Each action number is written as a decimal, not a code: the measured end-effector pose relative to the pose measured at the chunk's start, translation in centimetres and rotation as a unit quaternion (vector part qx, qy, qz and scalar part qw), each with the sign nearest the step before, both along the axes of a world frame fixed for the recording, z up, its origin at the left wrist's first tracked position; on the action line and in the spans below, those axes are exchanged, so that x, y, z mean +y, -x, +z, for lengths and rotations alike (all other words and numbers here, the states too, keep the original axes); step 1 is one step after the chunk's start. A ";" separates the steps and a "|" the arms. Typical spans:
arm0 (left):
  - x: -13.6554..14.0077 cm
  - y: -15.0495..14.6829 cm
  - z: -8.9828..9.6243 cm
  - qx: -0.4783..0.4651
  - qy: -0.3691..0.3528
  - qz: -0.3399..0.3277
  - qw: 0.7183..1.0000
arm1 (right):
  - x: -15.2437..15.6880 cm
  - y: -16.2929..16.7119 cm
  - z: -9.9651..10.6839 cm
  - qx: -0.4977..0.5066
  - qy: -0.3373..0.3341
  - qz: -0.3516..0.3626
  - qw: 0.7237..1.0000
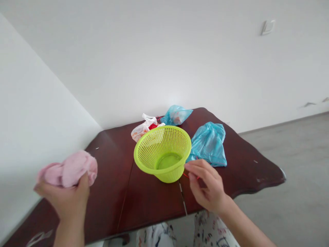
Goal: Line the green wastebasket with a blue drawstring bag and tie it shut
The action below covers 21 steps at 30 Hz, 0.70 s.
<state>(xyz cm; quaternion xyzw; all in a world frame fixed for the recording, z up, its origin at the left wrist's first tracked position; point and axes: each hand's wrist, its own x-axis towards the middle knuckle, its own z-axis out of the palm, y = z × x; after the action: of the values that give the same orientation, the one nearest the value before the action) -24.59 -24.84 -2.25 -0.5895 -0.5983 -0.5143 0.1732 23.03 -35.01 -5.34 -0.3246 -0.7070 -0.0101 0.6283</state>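
My left hand point(65, 197) is closed around a bundled, soft pink cloth point(77, 168), raised above the left side of the table. Its exact kind is blurred. A lime-green plastic basket point(168, 176) with perforated sides stands upright at mid-table, with nothing inside. Just off its right rim is my right hand point(208, 187), fingers bent and thumb apart, with nothing visible in it. Whether the fingertips touch the basket I cannot tell. A thin red string point(185, 175) shows partly behind these fingers.
Behind the basket lie a white plastic bag point(140, 131) with something red and a blue bag point(177, 116) with contents. A crumpled blue plastic bag point(209, 144) lies to the right. The dark red wooden table point(151, 202) has wavy edges and meets white walls point(164, 61) behind and left.
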 end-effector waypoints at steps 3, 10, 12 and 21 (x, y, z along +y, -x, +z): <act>0.9 2.3 -4.5 0.037 0.194 0.058 0.979 | 0.0 -5.2 -5.1 0.003 0.117 -0.159 0.980; 2.6 -0.3 -10.3 0.054 0.358 0.022 0.932 | 0.4 -12.0 -14.0 -0.126 0.277 -0.283 0.909; 2.2 -1.2 -10.3 0.028 0.327 0.036 0.944 | 0.9 -12.2 -15.5 -0.152 0.285 -0.290 0.901; -2.9 -2.7 -8.4 0.090 0.166 0.033 0.981 | 3.2 -11.4 -16.8 -0.125 0.347 -0.332 0.868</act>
<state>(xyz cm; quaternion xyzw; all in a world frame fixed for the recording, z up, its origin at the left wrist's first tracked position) -21.91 -27.73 -10.67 -0.6334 -0.6767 -0.3470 0.1428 34.45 -31.76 -22.09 -0.7330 -0.5885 -0.0127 0.3409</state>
